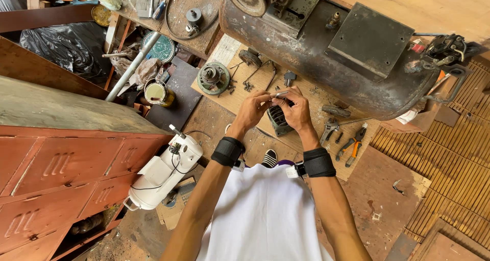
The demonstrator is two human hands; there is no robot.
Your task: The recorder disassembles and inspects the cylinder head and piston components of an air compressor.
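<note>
Both hands (275,108) pinch 1 slim metal rod (280,94).

1. Small metal rod (281,94): thin, silvery, lying roughly level, pinched between the fingertips of both hands.
2. Dark ribbed motor housing (279,119): grey-black, finned, just beneath the hands, above the wooden board's near edge.
</note>
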